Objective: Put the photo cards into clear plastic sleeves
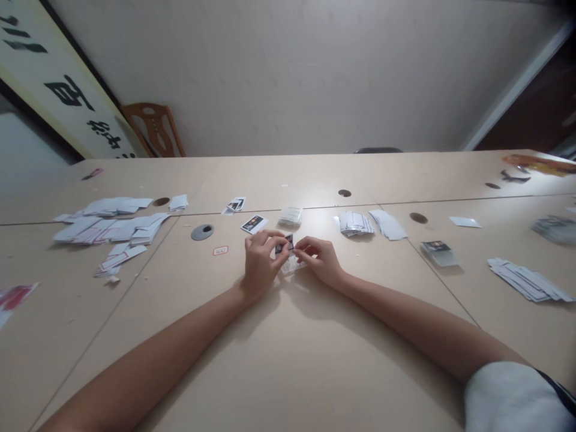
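Both hands meet over the middle of the table. My left hand (pixel 261 259) pinches a small dark photo card (pixel 288 241) between thumb and fingers. From the other side, my right hand (pixel 323 258) has its thumb and fingertips pressed together at the card's right edge; whether it grips the card or the clear piece below, I cannot tell. Under the fingertips lies a clear plastic piece (pixel 292 265), partly hidden by the hands. Just beyond them are a stack of clear plastic sleeves (pixel 290 216) and a white-bordered photo card (pixel 254 224).
Piles of white paper slips (pixel 112 225) spread over the left side. Stacks of white cards (pixel 355 223) lie right of centre, with a clear stack topped by a photo (pixel 440 253) farther right. A grey cable cover (pixel 202 232) and a red-edged label (pixel 220 251) sit left of my hands.
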The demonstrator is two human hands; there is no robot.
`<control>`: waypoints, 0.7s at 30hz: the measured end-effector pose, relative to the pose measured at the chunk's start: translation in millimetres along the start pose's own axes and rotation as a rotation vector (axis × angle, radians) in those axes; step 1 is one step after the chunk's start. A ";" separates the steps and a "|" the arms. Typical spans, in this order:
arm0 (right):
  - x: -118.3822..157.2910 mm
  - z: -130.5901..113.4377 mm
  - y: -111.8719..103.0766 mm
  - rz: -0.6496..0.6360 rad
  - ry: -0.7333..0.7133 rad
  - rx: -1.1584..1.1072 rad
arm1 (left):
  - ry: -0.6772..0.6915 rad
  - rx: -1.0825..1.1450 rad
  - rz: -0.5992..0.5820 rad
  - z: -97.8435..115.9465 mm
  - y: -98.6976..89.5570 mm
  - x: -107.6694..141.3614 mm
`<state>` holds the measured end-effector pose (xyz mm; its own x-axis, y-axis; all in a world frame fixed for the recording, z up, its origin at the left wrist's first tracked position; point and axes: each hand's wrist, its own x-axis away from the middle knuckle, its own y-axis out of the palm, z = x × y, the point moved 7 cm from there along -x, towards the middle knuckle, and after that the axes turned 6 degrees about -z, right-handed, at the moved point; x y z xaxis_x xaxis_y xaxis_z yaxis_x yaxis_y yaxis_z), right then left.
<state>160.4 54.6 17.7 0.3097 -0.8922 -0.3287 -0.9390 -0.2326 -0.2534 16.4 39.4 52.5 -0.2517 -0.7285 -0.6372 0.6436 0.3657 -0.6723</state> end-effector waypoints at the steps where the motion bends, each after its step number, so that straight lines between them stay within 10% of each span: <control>1: 0.1 -0.3 -0.6 0.008 0.008 0.013 | -0.019 0.003 0.006 -1.7 -0.3 -0.3; 21: -4.2 9.7 -8.7 0.085 0.094 -0.037 | -0.118 0.196 0.179 -18.7 -11.3 -4.2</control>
<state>168.7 64.1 12.4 0.2152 -0.9413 -0.2600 -0.9666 -0.1673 -0.1943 -3.2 49.2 55.7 -0.0427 -0.7290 -0.6832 0.8002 0.3844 -0.4603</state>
